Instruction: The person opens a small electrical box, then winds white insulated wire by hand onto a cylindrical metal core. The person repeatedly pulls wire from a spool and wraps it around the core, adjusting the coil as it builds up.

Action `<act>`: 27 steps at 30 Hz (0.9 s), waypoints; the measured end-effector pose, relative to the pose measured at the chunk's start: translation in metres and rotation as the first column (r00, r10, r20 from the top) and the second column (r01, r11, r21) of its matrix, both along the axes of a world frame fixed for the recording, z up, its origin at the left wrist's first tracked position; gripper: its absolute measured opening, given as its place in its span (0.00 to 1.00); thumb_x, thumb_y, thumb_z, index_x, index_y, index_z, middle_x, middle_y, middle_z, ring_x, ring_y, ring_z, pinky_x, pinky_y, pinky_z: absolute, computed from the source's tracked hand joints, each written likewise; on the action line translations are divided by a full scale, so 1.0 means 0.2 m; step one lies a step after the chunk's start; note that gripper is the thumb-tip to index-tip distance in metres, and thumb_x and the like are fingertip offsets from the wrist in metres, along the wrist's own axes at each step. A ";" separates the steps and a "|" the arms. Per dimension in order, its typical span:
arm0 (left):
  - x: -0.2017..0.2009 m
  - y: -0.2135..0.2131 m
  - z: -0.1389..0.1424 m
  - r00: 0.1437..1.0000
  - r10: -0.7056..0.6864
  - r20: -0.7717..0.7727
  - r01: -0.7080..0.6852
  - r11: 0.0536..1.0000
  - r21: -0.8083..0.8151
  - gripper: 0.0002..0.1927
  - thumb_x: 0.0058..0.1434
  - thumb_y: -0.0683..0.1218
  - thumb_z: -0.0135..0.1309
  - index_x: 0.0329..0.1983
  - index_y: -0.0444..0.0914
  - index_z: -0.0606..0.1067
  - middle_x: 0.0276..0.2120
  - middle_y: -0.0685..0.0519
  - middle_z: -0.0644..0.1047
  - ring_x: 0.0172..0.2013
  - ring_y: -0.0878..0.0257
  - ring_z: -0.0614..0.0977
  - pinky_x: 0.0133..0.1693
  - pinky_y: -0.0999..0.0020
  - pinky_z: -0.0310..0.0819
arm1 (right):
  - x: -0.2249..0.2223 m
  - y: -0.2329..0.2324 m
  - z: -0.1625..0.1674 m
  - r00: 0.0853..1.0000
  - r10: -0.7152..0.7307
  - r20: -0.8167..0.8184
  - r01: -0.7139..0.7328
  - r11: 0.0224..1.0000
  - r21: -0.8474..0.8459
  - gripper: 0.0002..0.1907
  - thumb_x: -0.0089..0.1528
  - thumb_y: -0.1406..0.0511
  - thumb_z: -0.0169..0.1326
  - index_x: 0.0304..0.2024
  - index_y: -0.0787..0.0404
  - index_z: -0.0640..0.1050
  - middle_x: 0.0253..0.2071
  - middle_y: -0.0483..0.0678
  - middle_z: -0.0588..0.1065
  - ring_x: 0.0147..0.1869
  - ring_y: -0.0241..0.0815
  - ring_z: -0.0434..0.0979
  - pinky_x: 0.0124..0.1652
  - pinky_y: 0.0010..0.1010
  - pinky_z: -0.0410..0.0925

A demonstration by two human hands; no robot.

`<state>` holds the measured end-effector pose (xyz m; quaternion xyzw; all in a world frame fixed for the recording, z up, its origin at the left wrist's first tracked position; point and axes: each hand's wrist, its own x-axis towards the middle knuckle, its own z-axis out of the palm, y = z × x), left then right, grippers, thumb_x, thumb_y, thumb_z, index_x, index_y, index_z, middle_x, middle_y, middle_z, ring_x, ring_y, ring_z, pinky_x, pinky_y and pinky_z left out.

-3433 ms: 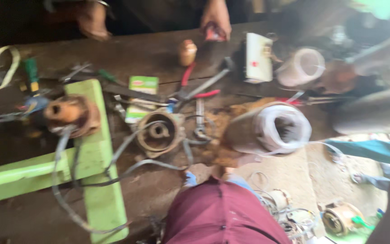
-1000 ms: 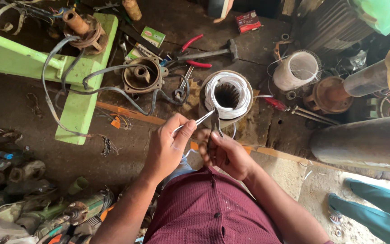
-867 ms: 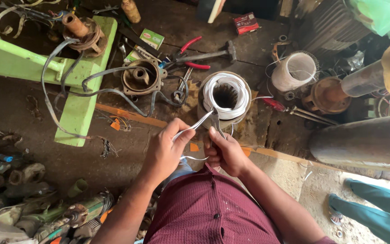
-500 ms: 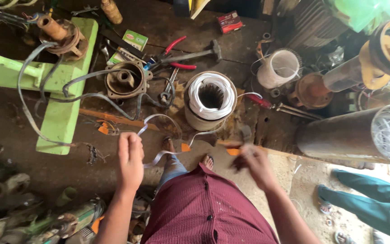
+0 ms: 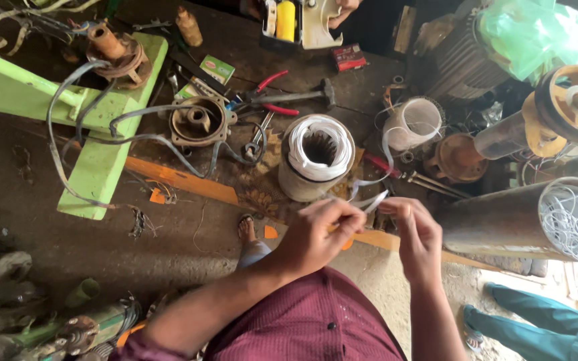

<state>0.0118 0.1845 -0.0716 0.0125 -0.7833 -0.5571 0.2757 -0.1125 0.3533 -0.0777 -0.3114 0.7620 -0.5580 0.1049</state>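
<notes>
Head view: both my hands pinch a thin white strip above the white-wound motor core.
Left hand point(image 5: 319, 234) and right hand point(image 5: 417, 234) have fingers closed on the strip point(image 5: 374, 200), just before the motor core point(image 5: 318, 155); I'd keep it taut, untwisted.

2 hands point(image 5: 319, 230), 1 hammer point(image 5: 296, 95), 1 white-wound stator point(image 5: 317, 155)

Two hands pinching a thin white strip over a cluttered workshop floor

The left hand point(image 5: 319, 234) and right hand point(image 5: 417, 234) meet fingertip to fingertip on a white strip point(image 5: 374, 200), just in front of an upright motor stator point(image 5: 317, 155) wound with white wire. Red-handled pliers point(image 5: 272, 93) and a hammer point(image 5: 296, 95) lie beyond it, a green metal frame point(image 5: 102, 167) to the left, a long steel cylinder point(image 5: 523, 220) to the right.
</notes>
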 end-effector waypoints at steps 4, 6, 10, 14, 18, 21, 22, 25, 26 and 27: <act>-0.02 0.08 0.05 1.000 -0.019 -0.003 0.018 0.964 -0.266 0.08 0.68 0.46 0.60 0.37 0.37 0.75 0.30 0.48 0.78 0.36 0.52 0.81 0.42 0.53 0.75 | 0.14 0.00 0.12 0.971 0.148 0.188 -0.100 0.964 -0.245 0.19 0.73 0.61 0.47 0.57 0.71 0.77 0.56 0.54 0.75 0.60 0.43 0.73 0.61 0.34 0.64; -0.05 0.07 0.04 0.996 0.006 -0.092 -0.045 0.903 -0.428 0.09 0.69 0.49 0.57 0.42 0.38 0.76 0.34 0.49 0.77 0.40 0.53 0.80 0.46 0.53 0.72 | 0.15 0.00 0.08 0.943 0.147 0.298 0.000 0.897 -0.442 0.16 0.75 0.61 0.45 0.52 0.68 0.76 0.55 0.54 0.77 0.62 0.45 0.75 0.64 0.37 0.66; -0.21 -0.08 -0.01 0.921 0.309 -0.239 -0.382 0.586 -0.715 0.24 0.66 0.61 0.52 0.49 0.36 0.74 0.40 0.47 0.79 0.43 0.54 0.77 0.50 0.52 0.67 | 0.06 0.07 -0.05 0.845 0.280 0.455 0.157 0.683 -0.713 0.13 0.79 0.62 0.42 0.53 0.63 0.74 0.42 0.48 0.75 0.50 0.42 0.77 0.62 0.44 0.72; -0.35 -0.21 -0.13 0.818 0.564 -0.113 -0.369 0.364 -0.855 0.36 0.59 0.69 0.52 0.53 0.33 0.73 0.30 0.48 0.79 0.37 0.55 0.79 0.56 0.52 0.71 | -0.01 0.14 -0.14 0.813 0.103 0.573 0.277 0.797 -0.536 0.13 0.78 0.63 0.43 0.59 0.63 0.74 0.36 0.43 0.72 0.36 0.29 0.65 0.37 0.23 0.62; -0.40 -0.29 -0.25 0.900 0.410 -0.149 -0.356 0.492 -0.794 0.30 0.65 0.62 0.62 0.52 0.32 0.74 0.25 0.49 0.78 0.31 0.53 0.79 0.50 0.54 0.70 | -0.05 0.15 -0.13 0.892 -0.023 0.452 0.233 0.880 -0.413 0.12 0.77 0.64 0.45 0.58 0.63 0.74 0.34 0.42 0.71 0.32 0.26 0.60 0.33 0.18 0.56; -0.44 -0.39 -0.27 0.922 0.305 -0.238 -0.373 0.534 -0.758 0.29 0.62 0.61 0.64 0.49 0.31 0.75 0.27 0.46 0.78 0.31 0.52 0.79 0.47 0.55 0.71 | -0.08 0.14 -0.06 0.916 -0.086 0.392 0.233 0.909 -0.345 0.11 0.77 0.66 0.44 0.57 0.64 0.74 0.41 0.46 0.75 0.31 0.26 0.59 0.33 0.18 0.56; -0.45 -0.44 -0.27 0.925 0.281 -0.256 -0.374 0.554 -0.744 0.29 0.61 0.61 0.64 0.48 0.32 0.75 0.28 0.44 0.78 0.32 0.51 0.79 0.47 0.55 0.71 | -0.09 0.14 -0.04 0.916 -0.117 0.384 0.245 0.921 -0.302 0.11 0.76 0.67 0.44 0.57 0.64 0.74 0.44 0.48 0.77 0.31 0.26 0.59 0.33 0.18 0.56; -0.43 -0.65 -0.22 0.969 0.091 -0.230 -0.235 0.625 -0.744 0.32 0.58 0.64 0.65 0.46 0.33 0.74 0.26 0.46 0.76 0.32 0.50 0.79 0.47 0.54 0.73 | -0.09 0.14 0.03 0.913 0.006 0.407 0.166 0.907 -0.386 0.11 0.76 0.68 0.43 0.57 0.63 0.73 0.47 0.50 0.79 0.30 0.25 0.58 0.32 0.18 0.56; -0.40 -0.72 -0.21 0.980 0.028 -0.198 -0.168 0.651 -0.741 0.30 0.59 0.64 0.65 0.45 0.35 0.74 0.26 0.47 0.76 0.32 0.51 0.79 0.48 0.53 0.74 | -0.09 0.14 0.04 0.899 0.061 0.434 0.146 0.893 -0.427 0.11 0.76 0.68 0.43 0.57 0.63 0.73 0.47 0.50 0.79 0.30 0.25 0.59 0.31 0.18 0.56; -0.37 -0.79 -0.20 0.986 -0.036 -0.165 -0.097 0.674 -0.733 0.29 0.59 0.65 0.65 0.44 0.37 0.73 0.26 0.48 0.76 0.32 0.51 0.79 0.50 0.52 0.74 | -0.09 0.13 0.05 0.881 0.113 0.460 0.130 0.876 -0.464 0.11 0.76 0.68 0.43 0.57 0.63 0.73 0.46 0.50 0.79 0.29 0.25 0.59 0.31 0.18 0.56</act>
